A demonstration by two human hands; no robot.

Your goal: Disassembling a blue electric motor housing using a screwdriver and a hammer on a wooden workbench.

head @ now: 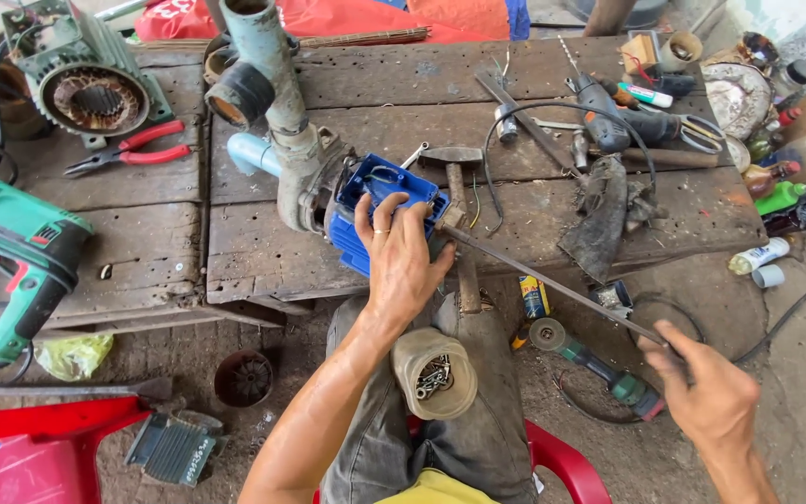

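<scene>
At nine o'clock lies a green electric drill [20,266]; red-handled pliers [128,151] rest at ten on the wooden table [263,238]. Centre, the left hand [401,257] is clamped over the blue motor casing [380,201] of a water pump at the table's near edge. A plastic jar of screws [436,371] sits on the knee at six. At four, the right hand [706,387] pinches a long metal rod [552,285] whose far tip reaches the casing.

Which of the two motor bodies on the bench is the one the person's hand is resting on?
The blue motor at the bench's front edge, joined to the grey pipe fitting, lies under the left hand. The green motor housing, windings exposed, sits untouched at the far-left corner.
</scene>
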